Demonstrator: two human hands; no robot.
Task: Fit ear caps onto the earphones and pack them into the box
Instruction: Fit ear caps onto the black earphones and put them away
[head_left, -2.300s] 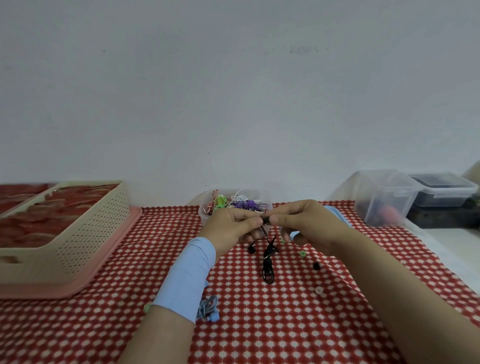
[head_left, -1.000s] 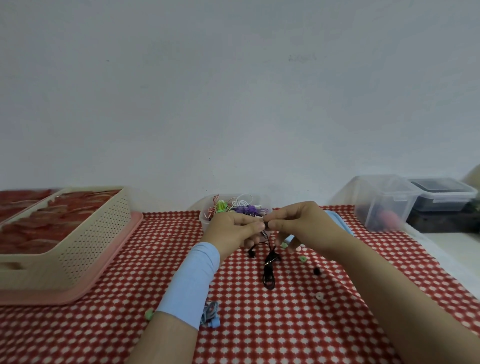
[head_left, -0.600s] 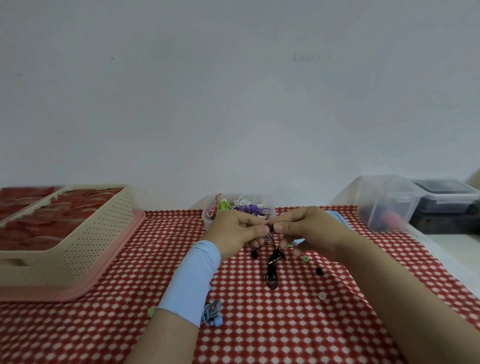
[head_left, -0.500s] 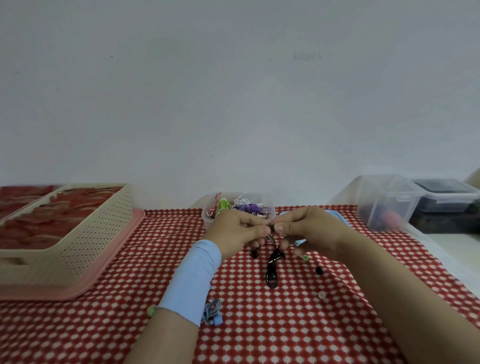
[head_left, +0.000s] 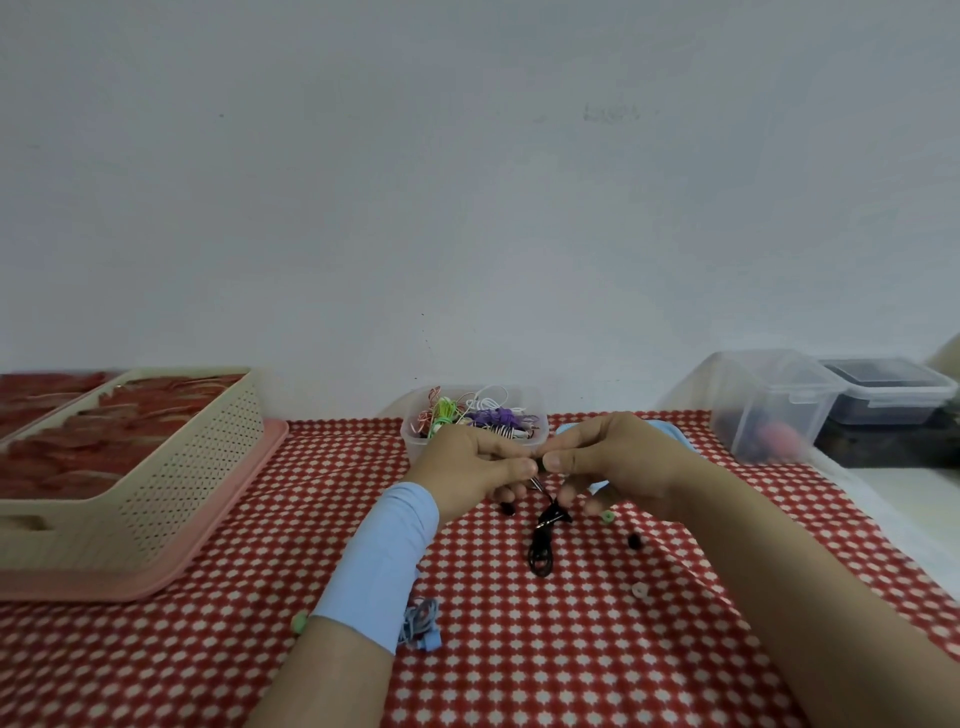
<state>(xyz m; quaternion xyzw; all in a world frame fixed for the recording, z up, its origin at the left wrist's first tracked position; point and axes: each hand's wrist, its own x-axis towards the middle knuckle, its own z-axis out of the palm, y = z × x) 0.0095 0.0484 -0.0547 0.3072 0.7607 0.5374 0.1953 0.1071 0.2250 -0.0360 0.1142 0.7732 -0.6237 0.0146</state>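
Two hands: left hand (head_left: 475, 462) and right hand (head_left: 618, 457) meet thumb to thumb, pinched on black earphones (head_left: 543, 540).
Change: grip unchanged over the last seconds; cap fitting likely unfinished.
Cable: hangs below them onto the table (head_left: 519, 675).
Loose caps: green cap (head_left: 607, 516) under right hand.
Box (head_left: 475, 421): just beyond them.

Soft, even, rather dim light; shadows are faint. Wide-angle bending shows toward the frame edges, and the clear plastic lidded box (head_left: 768, 402) at right looks blurred.
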